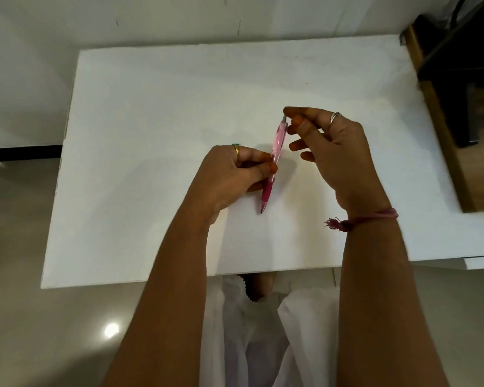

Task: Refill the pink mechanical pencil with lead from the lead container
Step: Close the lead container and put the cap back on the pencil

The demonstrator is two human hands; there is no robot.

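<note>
Table [151,135]: lying white and bare beneath both hands; no lead container is showing on it.
Right hand [336,152]: reaching to the top end of the pencil, thumb and forefinger pinching closed at its grey cap; the other fingers are spreading loose. Whether anything thin is sitting between the fingertips cannot be told. A ring and a pink thread wristband [369,216] are showing.
Left hand [229,174]: closing around the middle of the pencil, thumb pressing on the barrel.
Pencil [275,152]: pink, standing tilted above the table, tip pointing down toward the person.
</note>
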